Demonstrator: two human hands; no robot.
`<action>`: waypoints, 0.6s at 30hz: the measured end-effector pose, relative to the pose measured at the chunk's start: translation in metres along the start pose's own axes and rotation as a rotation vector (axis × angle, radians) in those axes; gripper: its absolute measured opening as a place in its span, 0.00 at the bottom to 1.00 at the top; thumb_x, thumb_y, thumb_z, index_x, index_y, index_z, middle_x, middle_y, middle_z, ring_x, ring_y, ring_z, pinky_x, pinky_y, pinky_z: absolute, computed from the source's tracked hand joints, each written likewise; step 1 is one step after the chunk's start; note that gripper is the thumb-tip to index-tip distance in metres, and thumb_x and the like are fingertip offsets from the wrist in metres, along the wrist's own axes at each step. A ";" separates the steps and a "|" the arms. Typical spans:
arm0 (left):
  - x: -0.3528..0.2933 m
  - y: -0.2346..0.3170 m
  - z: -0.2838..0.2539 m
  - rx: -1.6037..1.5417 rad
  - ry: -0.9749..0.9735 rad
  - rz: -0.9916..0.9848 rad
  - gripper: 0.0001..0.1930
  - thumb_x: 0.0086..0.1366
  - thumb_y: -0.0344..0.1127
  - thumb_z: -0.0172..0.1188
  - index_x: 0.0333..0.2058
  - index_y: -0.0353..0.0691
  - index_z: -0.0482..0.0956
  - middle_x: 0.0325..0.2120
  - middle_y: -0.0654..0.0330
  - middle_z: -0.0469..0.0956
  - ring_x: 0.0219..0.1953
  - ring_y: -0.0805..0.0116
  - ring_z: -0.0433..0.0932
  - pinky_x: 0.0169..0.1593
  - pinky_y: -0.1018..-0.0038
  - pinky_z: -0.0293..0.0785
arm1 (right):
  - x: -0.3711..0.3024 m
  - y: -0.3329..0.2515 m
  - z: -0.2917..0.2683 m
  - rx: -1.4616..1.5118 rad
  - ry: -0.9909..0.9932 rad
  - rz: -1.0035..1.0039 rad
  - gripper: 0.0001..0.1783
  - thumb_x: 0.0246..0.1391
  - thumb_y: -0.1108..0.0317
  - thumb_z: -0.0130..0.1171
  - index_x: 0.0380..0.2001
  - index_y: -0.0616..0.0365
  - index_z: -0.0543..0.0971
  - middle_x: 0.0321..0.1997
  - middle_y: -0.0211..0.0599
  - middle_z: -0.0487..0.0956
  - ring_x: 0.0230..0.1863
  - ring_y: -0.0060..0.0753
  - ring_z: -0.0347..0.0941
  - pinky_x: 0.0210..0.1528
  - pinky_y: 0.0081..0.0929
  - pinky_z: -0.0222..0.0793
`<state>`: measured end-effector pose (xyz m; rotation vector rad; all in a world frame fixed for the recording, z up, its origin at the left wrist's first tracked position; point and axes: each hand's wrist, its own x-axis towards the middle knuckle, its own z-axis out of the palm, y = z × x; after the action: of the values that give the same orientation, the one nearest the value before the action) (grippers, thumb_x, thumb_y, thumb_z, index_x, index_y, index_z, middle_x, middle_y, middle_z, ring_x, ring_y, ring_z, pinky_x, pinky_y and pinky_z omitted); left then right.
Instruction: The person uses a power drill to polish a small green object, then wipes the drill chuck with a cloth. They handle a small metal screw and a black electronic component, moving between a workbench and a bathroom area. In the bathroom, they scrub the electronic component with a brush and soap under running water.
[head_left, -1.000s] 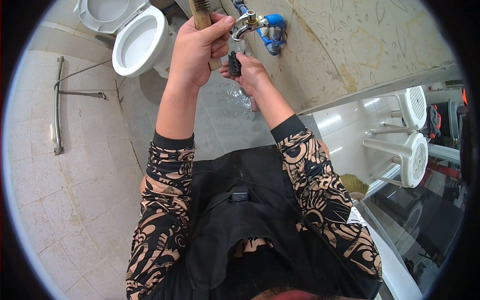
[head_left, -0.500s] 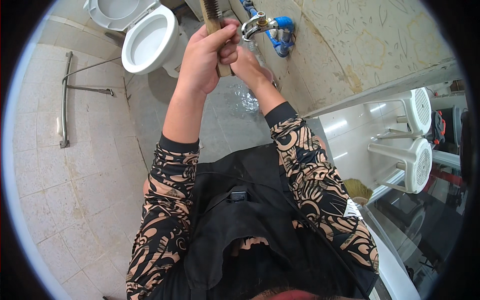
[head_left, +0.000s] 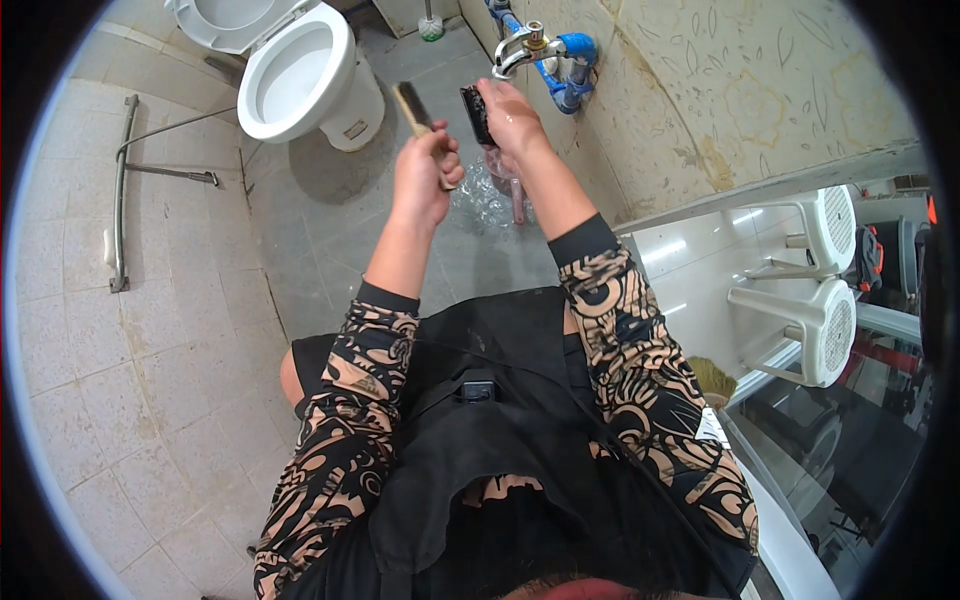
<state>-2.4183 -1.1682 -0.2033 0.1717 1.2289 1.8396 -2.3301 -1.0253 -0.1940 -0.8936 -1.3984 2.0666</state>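
Note:
My left hand [head_left: 425, 175] is closed around the handle of a wooden brush [head_left: 407, 100], its dark bristles pointing up and away from me. In my right hand [head_left: 515, 125] is a small black rectangular piece [head_left: 475, 115] with a rough face turned toward the brush; its exact kind is unclear. A gap separates the two. Just beyond my right fingers is a chrome tap [head_left: 525, 48] on blue pipes [head_left: 575, 70]. Beneath my right hand, water splashes around a clear pinkish container with a handle [head_left: 517, 203], partly hidden.
A white toilet [head_left: 300, 75] with its lid up stands at the far left. The tiled wall [head_left: 740, 110] runs close on the right, and a metal bar [head_left: 125, 200] is fixed to the left wall. White stools [head_left: 825, 330] and a broom [head_left: 712, 375] are at the right.
My left hand has moved down toward me with the brush, away from my right hand. My right hand has come into fuller view, showing the black piece and the container below.

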 end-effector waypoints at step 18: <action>0.067 -0.058 0.062 0.727 0.139 0.411 0.18 0.83 0.45 0.56 0.45 0.32 0.78 0.26 0.59 0.79 0.29 0.68 0.79 0.35 0.63 0.76 | -0.035 0.029 -0.055 0.021 0.224 0.020 0.21 0.75 0.63 0.57 0.61 0.68 0.80 0.52 0.45 0.85 0.50 0.34 0.81 0.55 0.31 0.75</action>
<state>-2.3898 -1.0715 -0.2418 0.7518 2.0419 1.6640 -2.2666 -1.0268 -0.2269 -1.0966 -1.2513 1.9234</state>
